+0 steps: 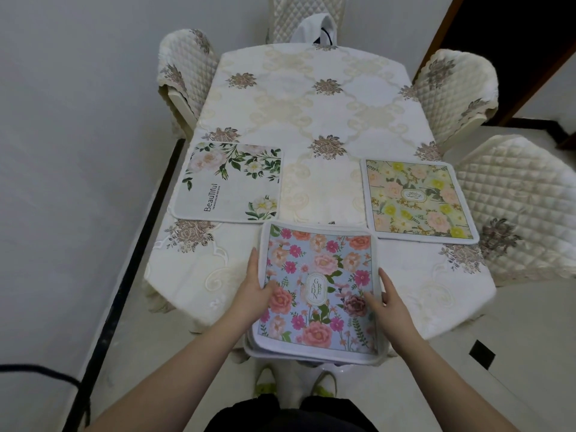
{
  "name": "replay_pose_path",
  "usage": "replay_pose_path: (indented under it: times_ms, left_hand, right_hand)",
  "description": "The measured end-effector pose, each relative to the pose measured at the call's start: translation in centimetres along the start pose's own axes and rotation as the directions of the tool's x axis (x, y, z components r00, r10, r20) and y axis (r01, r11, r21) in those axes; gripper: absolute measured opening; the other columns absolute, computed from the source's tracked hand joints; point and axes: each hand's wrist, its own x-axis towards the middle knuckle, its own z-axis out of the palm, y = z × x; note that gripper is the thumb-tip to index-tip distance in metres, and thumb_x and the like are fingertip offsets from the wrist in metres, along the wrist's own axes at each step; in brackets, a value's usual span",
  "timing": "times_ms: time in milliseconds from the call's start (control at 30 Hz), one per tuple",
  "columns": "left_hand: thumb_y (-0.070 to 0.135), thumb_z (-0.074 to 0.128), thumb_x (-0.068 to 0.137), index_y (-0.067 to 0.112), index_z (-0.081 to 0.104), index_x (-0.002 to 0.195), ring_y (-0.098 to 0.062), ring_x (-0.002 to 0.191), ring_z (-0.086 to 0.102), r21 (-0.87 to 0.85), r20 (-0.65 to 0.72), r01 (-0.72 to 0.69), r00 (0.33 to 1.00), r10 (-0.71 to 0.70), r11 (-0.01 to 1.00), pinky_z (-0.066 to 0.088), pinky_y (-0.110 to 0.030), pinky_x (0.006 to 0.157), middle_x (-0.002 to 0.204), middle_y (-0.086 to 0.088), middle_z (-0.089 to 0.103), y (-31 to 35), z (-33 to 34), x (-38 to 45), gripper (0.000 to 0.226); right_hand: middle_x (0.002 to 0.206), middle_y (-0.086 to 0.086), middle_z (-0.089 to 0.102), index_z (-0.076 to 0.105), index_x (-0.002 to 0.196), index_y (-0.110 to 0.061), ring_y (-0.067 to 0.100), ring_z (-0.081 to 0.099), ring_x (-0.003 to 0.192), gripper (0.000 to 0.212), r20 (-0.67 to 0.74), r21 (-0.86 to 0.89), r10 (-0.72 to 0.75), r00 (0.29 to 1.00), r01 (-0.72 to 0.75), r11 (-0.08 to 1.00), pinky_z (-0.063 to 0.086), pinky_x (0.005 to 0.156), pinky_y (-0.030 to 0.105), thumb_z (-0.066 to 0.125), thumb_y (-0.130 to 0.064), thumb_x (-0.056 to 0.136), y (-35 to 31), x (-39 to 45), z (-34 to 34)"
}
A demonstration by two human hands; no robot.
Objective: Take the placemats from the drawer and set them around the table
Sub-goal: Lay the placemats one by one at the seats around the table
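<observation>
Placemats in a stack (314,294) were held between the left hand (254,293) and right hand (394,310), each grip closed on an edge, above the surface's (311,104) near end; two single mats lay beyond.

The white placemat (229,180) with roses reads "Beautiful" along its side, with a smaller line beneath too tiny to read. The blue floral placemat (318,291) bears "GARDEN" in an oval label. The yellow placemat's (419,199) emblem is illegible.
</observation>
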Motion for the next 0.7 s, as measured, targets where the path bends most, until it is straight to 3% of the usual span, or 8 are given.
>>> replay_pose_path:
  times_ms: [67, 133, 200, 300, 500, 567, 700]
  left_hand:
    - [0.017, 0.051, 0.102, 0.032, -0.002, 0.158, -0.011, 0.111, 0.05, -0.012, -0.008, 0.048, 0.999, -0.048, 0.999, 0.044, -0.021, 0.089, 0.147, 0.002, 0.044, 0.1, -0.3, 0.3, 0.078]
    - [0.014, 0.05, 0.102, 0.031, 0.008, 0.158, -0.009, 0.106, 0.052, 0.013, 0.002, 0.025, 1.0, -0.025, 1.0, 0.043, -0.009, 0.074, 0.133, 0.007, 0.048, 0.3, -0.6, 0.5, 0.072]
    - [0.011, 0.049, 0.102, 0.03, 0.014, 0.157, -0.008, 0.105, 0.052, 0.038, 0.003, -0.02, 1.0, 0.019, 0.999, 0.038, -0.002, 0.066, 0.127, 0.01, 0.048, 0.6, -0.9, 0.5, 0.068]
    - [0.013, 0.051, 0.101, 0.029, 0.015, 0.158, -0.01, 0.107, 0.054, 0.058, -0.004, -0.061, 0.998, 0.062, 0.996, 0.044, -0.014, 0.077, 0.129, 0.01, 0.049, 1.0, -1.8, 0.6, 0.069]
    - [0.017, 0.054, 0.1, 0.031, 0.018, 0.157, -0.015, 0.117, 0.056, 0.079, 0.009, -0.147, 0.989, 0.146, 0.986, 0.048, -0.029, 0.094, 0.143, 0.007, 0.048, 2.9, -3.9, 1.4, 0.069]
    - [0.02, 0.055, 0.1, 0.036, 0.018, 0.157, -0.019, 0.123, 0.056, 0.079, 0.031, -0.169, 0.985, 0.167, 0.982, 0.05, -0.037, 0.1, 0.148, 0.004, 0.047, 3.5, -4.6, 1.9, 0.069]
    - [0.021, 0.056, 0.099, 0.049, 0.017, 0.152, -0.02, 0.125, 0.058, 0.063, 0.079, -0.195, 0.979, 0.189, 0.979, 0.051, -0.048, 0.101, 0.15, 0.008, 0.047, 4.5, -5.3, 2.9, 0.072]
  right_hand:
    - [0.137, 0.0, 0.057, 0.017, 0.153, -0.041, 0.023, 0.064, 0.11, 0.071, -0.029, -0.034, -0.013, 0.999, 0.012, 0.999, 0.058, 0.069, 0.029, 0.059, -0.04, 0.095, -0.2, -0.3, 0.4]
    - [0.139, -0.001, 0.056, 0.017, 0.153, -0.041, 0.024, 0.064, 0.111, 0.072, -0.061, -0.059, -0.029, 0.998, 0.025, 0.998, 0.06, 0.077, 0.042, 0.059, -0.039, 0.095, -0.6, -0.4, 0.7]
    - [0.139, 0.001, 0.056, 0.019, 0.153, -0.04, 0.023, 0.064, 0.112, 0.071, -0.082, -0.071, -0.051, 0.995, 0.045, 0.996, 0.059, 0.083, 0.041, 0.06, -0.036, 0.095, -1.1, -0.6, 0.8]
    - [0.131, 0.001, 0.061, 0.023, 0.152, -0.037, 0.02, 0.067, 0.104, 0.069, -0.105, -0.035, -0.06, 0.993, 0.057, 0.998, 0.059, 0.078, 0.034, 0.06, -0.03, 0.096, -2.2, -1.2, 0.7]
    - [0.102, -0.004, 0.07, 0.029, 0.148, -0.041, 0.012, 0.072, 0.078, 0.063, -0.171, 0.058, -0.058, 0.984, 0.068, 0.996, 0.054, 0.05, 0.019, 0.06, -0.025, 0.096, -4.4, -3.0, -0.1]
    - [0.101, -0.002, 0.072, 0.029, 0.148, -0.041, 0.011, 0.074, 0.076, 0.063, -0.179, 0.085, -0.052, 0.983, 0.068, 0.994, 0.056, 0.053, 0.022, 0.061, -0.025, 0.096, -4.7, -3.4, -0.4]
    - [0.103, 0.003, 0.074, 0.031, 0.146, -0.043, 0.019, 0.075, 0.081, 0.063, -0.202, 0.171, -0.036, 0.979, 0.072, 0.983, 0.061, 0.071, 0.043, 0.063, -0.024, 0.095, -4.9, -4.1, -1.0]
